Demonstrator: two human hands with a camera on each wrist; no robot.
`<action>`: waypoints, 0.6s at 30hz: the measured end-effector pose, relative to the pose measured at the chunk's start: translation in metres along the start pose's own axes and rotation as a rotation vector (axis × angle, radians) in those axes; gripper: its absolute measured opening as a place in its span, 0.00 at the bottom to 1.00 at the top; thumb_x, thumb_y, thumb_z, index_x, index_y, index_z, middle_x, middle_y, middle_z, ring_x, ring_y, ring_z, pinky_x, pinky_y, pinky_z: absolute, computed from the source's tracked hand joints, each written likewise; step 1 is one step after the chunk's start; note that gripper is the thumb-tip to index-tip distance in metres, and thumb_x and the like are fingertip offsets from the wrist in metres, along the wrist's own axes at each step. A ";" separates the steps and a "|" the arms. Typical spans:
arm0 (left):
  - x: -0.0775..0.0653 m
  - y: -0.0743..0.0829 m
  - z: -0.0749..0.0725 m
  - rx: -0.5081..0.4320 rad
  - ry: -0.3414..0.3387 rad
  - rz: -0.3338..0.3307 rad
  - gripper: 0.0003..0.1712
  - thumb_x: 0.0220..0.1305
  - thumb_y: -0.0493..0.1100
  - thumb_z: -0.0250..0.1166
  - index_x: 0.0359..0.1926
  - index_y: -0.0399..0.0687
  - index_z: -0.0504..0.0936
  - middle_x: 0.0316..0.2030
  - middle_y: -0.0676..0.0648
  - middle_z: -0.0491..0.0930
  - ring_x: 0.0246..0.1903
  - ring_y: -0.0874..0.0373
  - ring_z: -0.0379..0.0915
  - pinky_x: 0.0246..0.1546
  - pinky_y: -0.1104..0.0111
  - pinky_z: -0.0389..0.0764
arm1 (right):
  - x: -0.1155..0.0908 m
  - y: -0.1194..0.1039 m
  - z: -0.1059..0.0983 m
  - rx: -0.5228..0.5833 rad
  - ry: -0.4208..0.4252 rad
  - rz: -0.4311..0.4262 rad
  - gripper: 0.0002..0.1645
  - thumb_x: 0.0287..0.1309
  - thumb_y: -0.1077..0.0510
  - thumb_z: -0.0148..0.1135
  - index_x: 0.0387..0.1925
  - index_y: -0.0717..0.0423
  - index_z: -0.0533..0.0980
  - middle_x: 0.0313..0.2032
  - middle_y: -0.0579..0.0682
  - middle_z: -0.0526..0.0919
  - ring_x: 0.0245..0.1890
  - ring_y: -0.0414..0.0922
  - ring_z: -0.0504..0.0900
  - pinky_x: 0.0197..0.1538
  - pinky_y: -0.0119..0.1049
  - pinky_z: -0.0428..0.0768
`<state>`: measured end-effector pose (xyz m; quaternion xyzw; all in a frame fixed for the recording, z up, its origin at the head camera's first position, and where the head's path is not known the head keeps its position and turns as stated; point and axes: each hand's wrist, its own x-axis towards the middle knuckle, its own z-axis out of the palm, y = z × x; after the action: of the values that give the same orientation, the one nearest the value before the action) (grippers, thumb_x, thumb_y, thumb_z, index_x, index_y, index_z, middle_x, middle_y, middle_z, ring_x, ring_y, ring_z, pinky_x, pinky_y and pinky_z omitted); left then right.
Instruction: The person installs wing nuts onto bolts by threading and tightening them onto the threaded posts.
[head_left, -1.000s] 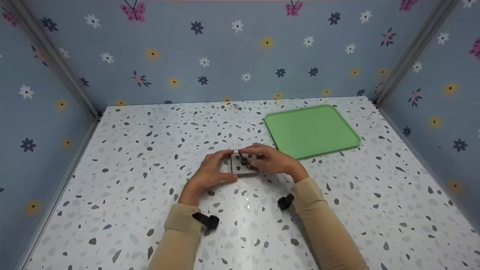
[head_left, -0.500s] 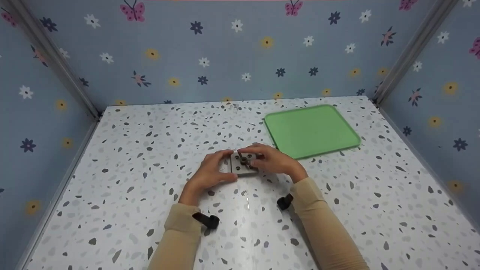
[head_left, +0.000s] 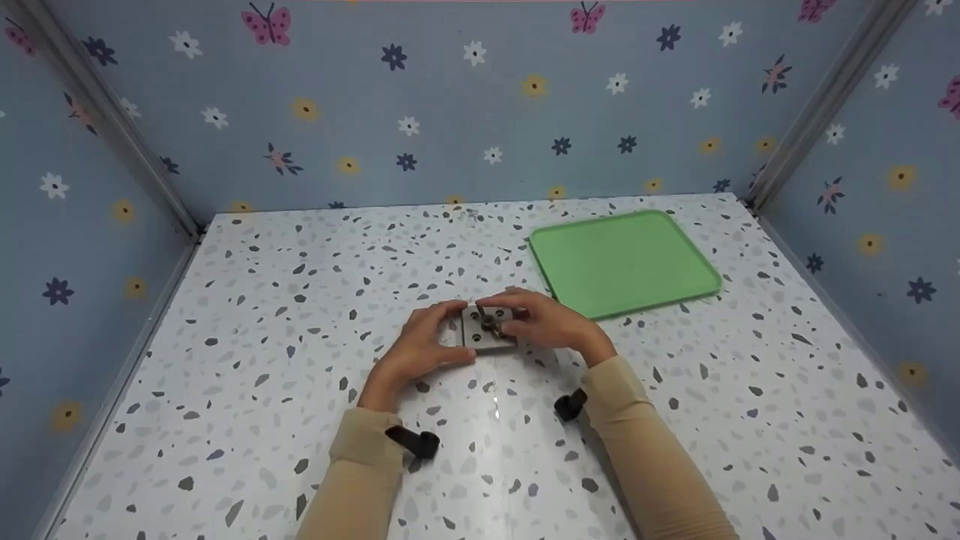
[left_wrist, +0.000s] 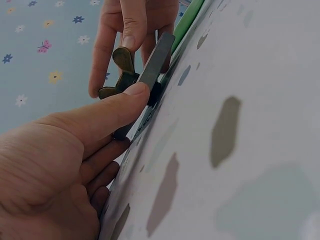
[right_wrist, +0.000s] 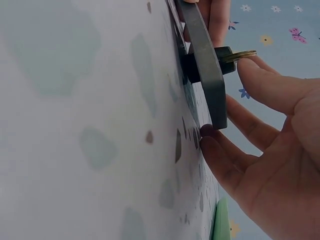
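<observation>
A small grey metal plate (head_left: 489, 343) with several round holes lies between the hands. A brass-coloured wing nut (left_wrist: 123, 61) stands up from its middle, on a dark hub. The left hand (head_left: 416, 346) grips the plate's left side, thumb on the near edge and fingers at the far edge. From the right, the right hand (head_left: 553, 322) has thumb and index finger at the two wings of the nut. In the right wrist view the right thumb presses a wing, and a dark block (right_wrist: 191, 68) shows under the plate, between it and the table.
A green tray (head_left: 626, 262) lies behind and to the right of the hands on the speckled white table (head_left: 300, 337). Flower-patterned panels (head_left: 450, 97) enclose the table at the back and both sides. Each wrist wears a black camera strap (head_left: 412, 441).
</observation>
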<state>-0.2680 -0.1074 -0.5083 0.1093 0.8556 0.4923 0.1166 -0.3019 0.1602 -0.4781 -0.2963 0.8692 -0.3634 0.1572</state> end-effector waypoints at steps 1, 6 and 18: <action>0.000 0.000 0.000 -0.004 0.000 -0.003 0.53 0.52 0.49 0.84 0.78 0.64 0.70 0.77 0.45 0.64 0.76 0.45 0.57 0.80 0.44 0.54 | 0.000 0.000 0.000 -0.001 -0.001 -0.002 0.31 0.77 0.57 0.60 0.75 0.31 0.72 0.76 0.52 0.69 0.76 0.55 0.67 0.77 0.59 0.66; -0.001 0.000 -0.001 -0.021 -0.003 -0.004 0.53 0.52 0.49 0.84 0.78 0.63 0.70 0.78 0.44 0.63 0.77 0.44 0.56 0.80 0.43 0.52 | 0.002 0.000 -0.001 -0.003 -0.014 -0.026 0.31 0.77 0.58 0.60 0.76 0.33 0.72 0.75 0.52 0.70 0.74 0.54 0.70 0.77 0.58 0.67; -0.001 -0.002 -0.002 -0.037 -0.017 -0.001 0.54 0.52 0.51 0.84 0.78 0.66 0.69 0.79 0.44 0.60 0.78 0.43 0.54 0.81 0.43 0.51 | 0.000 0.000 -0.007 -0.023 -0.028 -0.075 0.34 0.75 0.61 0.60 0.77 0.39 0.70 0.74 0.51 0.72 0.73 0.52 0.71 0.76 0.56 0.68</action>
<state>-0.2676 -0.1101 -0.5092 0.1110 0.8454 0.5069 0.1263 -0.3050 0.1641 -0.4736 -0.3354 0.8594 -0.3548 0.1522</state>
